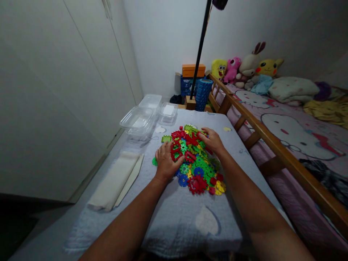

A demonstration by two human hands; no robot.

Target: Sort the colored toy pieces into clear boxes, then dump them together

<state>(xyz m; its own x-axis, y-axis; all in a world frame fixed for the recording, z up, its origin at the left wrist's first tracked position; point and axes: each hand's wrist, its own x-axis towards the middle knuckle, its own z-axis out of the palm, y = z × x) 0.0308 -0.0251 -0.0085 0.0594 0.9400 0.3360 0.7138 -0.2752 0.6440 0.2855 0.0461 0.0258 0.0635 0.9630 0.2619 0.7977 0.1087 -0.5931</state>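
A heap of flat plastic gear and block pieces (197,163), red, green, blue and yellow, lies on a pale blue quilted mat (185,214). My left hand (166,162) rests palm down on the heap's left side, fingers curled over red pieces. My right hand (212,140) lies on the heap's far right edge, its fingers bent over the pieces. One green square piece (166,138) sits apart at the far left of the heap.
Clear plastic containers (139,123) stand at the mat's far left, a smaller one (168,110) beside them. A folded white cloth (116,181) lies left. A wooden bed rail (272,141) runs along the right, with plush toys (244,69) behind. A black pole (199,50) rises at the back.
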